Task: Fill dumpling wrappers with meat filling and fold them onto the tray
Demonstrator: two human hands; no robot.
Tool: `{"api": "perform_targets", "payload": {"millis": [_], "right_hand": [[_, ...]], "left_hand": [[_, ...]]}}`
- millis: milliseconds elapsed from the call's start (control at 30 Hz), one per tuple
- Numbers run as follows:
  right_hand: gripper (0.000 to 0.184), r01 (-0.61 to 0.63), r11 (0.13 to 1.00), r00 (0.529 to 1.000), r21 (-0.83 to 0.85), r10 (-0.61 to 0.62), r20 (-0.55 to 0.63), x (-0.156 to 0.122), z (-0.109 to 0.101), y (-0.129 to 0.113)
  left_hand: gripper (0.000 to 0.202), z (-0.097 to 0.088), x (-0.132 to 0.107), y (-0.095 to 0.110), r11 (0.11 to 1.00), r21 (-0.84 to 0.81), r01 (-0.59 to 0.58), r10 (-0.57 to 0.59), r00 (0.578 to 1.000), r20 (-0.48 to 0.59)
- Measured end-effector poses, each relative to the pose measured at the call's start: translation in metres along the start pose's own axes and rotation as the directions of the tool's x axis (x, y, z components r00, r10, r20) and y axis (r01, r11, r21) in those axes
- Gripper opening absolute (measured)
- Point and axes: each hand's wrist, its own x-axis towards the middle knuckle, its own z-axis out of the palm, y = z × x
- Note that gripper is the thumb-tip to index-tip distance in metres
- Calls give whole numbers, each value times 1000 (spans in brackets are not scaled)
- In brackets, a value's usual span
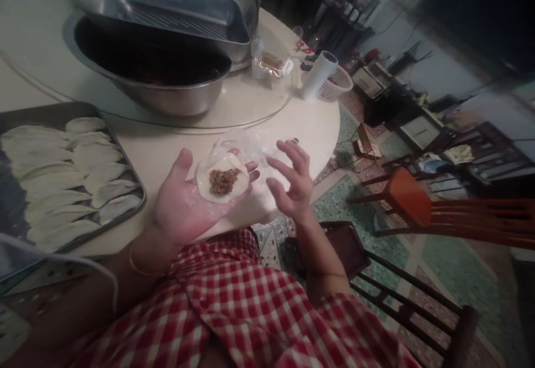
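The person's left hand [190, 206] is held out flat, palm up and fingers extended, bearing a round, pale sheet of dough [204, 181]. The dough lies across the fingers and upper palm, topped with a reddish-brown minced filling flecked with green [222, 182]; it is flat and unfolded. To the right of this hand and apart from it, the right hand [293, 181] is raised with nothing in its grasp, its fingers loosely curled and spread wide. Crumpled clear plastic [248, 144] lies just beyond the left fingertips, on a cream-coloured round table [152, 145].

Left of the left hand, a dark rectangular metal tray [12, 192] holds overlapping rows of pale, half-moon dumplings [83, 170]. Beyond the left hand, a large round stainless-steel bowl [179, 97] stands on a clear glass turntable [246, 103], with a rectangular metal pan [236, 19] tilted over its far side. Beyond the right hand, near the table's edge, a white roll [320, 75] stands beside a white perforated plastic basket [338, 88]. Well to the right of that hand is an orange-red wooden chair [407, 198].
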Motion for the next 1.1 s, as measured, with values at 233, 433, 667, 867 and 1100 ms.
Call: {"api": "perform_targets", "payload": {"millis": [233,433,667,867,1100], "right_hand": [[40,131,975,989,-180,-141,-46,-24,12,-18],[25,224,949,962,-222,-251,-104,-23,14,-18],[14,237,954,951,-182,-266,-156,-19,9,-23],[13,271,953,949,-132,-288,-131,-20,10,-25],[22,341,939,930,-48,-344,-127,-18,17,-24]], "left_hand": [[68,2,-4,-3,999,-32,7,-7,1000,1],[64,10,-11,-4,999,-35,32,-33,999,-38],[59,8,-12,-6,995,-39,88,-85,994,68],[61,7,-13,-6,993,-58,106,-104,994,40],[65,13,-11,-4,999,-24,49,-49,999,-3]]}}
